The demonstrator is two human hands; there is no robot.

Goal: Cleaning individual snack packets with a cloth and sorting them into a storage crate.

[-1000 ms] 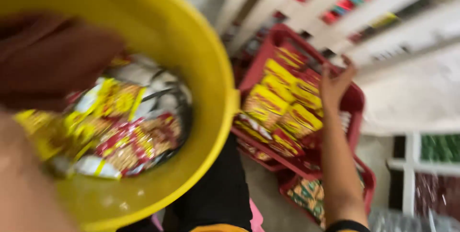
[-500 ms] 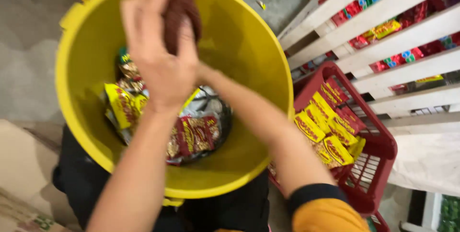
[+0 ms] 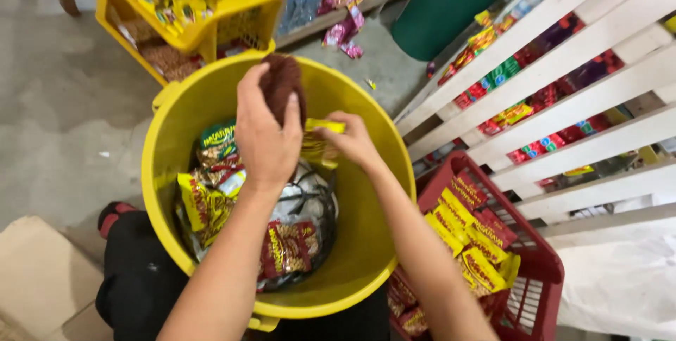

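Head view
Left hand (image 3: 266, 140): raised over the bucket (image 3: 366, 242), fingers curled tight around a brown cloth (image 3: 282, 87); the cloth stands up out of the fist, so the grip is low on it.
Right hand (image 3: 352, 142): beside the left one, thumb and fingers pinching a yellow packet (image 3: 318, 145) held above the bucket's contents, just beside the cloth.
Bucket: yellow, between the person's knees, close enough for both hands to work over it; snack packets (image 3: 282, 246) lie loose at the bottom on what looks like a clear bag.
Red basket (image 3: 542, 256): at the right, touching or nearly touching the bucket, with yellow packets in rows inside.
Hidden: the left palm faces away, so how much cloth it encloses cannot be told; the packet is partly covered by the left hand.
Cut off: basket's lower corner, the white shelves (image 3: 563, 52) and yellow rack (image 3: 197, 17) run out of frame.
Unclear: whether cloth and packet touch.
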